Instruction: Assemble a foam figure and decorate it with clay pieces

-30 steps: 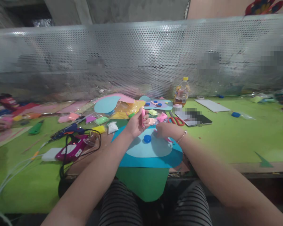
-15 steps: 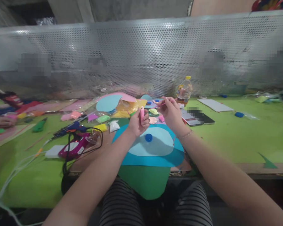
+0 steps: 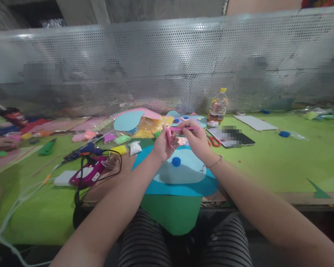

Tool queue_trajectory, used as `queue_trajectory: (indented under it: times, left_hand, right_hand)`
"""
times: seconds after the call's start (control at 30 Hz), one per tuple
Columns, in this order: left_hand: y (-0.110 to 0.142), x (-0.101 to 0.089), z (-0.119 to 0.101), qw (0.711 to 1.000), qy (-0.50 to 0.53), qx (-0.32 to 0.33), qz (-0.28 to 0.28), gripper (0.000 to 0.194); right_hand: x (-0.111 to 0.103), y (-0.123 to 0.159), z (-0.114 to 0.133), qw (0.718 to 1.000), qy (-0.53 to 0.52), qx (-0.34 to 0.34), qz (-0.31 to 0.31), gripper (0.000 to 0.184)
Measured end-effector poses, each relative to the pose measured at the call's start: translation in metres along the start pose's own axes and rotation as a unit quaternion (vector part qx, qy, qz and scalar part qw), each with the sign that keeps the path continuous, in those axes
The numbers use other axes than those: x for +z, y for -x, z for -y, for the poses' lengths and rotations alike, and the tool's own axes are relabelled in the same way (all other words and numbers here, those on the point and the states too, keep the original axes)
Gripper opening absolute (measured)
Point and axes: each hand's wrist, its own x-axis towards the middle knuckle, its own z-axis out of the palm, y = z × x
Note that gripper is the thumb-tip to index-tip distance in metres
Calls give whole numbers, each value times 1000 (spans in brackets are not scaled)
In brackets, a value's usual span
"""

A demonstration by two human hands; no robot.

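Observation:
My left hand [image 3: 163, 146] is closed around a small pink clay figure [image 3: 169, 138], held upright with a dark dot near its top. In my right hand [image 3: 198, 140] a thin pink stick [image 3: 191, 128] is pinched, its far end at the top of the figure; whether it touches I cannot tell. Beneath both hands lies a blue paper shape [image 3: 146, 183] with a light blue oval [image 3: 167, 176] on it. A round blue piece [image 3: 176, 161] sits on the oval. Green paper [image 3: 171, 213] sticks out over the table's front edge.
Orange-handled scissors [image 3: 215, 142] and a dark-screened tablet [image 3: 241, 138] lie to the right, before a yellow-capped bottle [image 3: 218, 107]. On the left are a glue gun [image 3: 85, 150], a purple corded device [image 3: 86, 174], several clay packets [image 3: 121, 139] and another person's hand [image 3: 4, 144].
My right hand has moved slightly down and left, bringing the pink stick across to the top of the clay figure. My left hand still holds the figure, now tilted a little.

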Motion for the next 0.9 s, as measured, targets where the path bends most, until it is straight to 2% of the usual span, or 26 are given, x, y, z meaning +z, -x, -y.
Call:
queue_trajectory:
  times: [0.2,0.33,0.43,0.67,0.9]
  left_hand:
    - [-2,-2,2,1000,-5,9,12,42]
    - [-3,-4,3,1000,-5,14,23,41]
    - [-3,-4,3,1000,-2,12,8,42]
    - [2,2,2,999,-11,18,-29,38]
    - [1,2,2,999,-25,28,-8,38]
  right_hand:
    - [0,2,3,995,85,-54,3,12]
    - [-1,3,4,977,172,-121,14,16]
    - [-1,4,2,966,210,-147,20,19]
    - [-2,4,1,958,227,-173,39,19]
    - [-2,5,2,954,228,-191,38,18]
